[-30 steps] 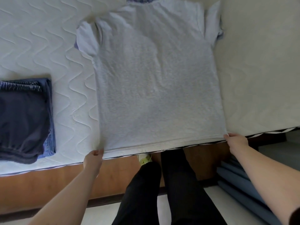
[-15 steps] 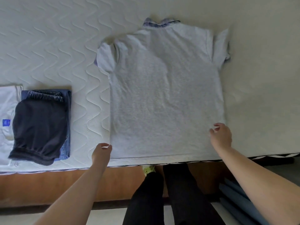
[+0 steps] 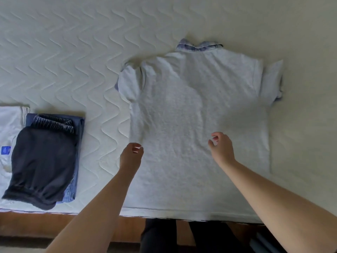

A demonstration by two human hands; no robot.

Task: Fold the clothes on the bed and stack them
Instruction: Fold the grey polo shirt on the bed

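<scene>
Pale grey collared shirt [image 3: 191, 125] flat at bed's [image 3: 73, 52] near edge | left hand [image 3: 130, 157], right hand [image 3: 221, 149] above it, fingers loosely curled, empty | folded dark clothes stack [image 3: 43, 161] near left edge

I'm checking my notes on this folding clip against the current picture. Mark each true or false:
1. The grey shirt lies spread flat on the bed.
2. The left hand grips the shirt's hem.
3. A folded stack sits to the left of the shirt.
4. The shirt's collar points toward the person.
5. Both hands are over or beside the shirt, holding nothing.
1. True. The shirt lies spread out on the bed, sleeves out.
2. False. The left hand is at the shirt's left edge, well above the hem, with nothing in it.
3. True. The stack has a dark garment on top.
4. False. The collar is at the far end.
5. True. The right hand is over the shirt's middle, fingers loosely curled.
</scene>
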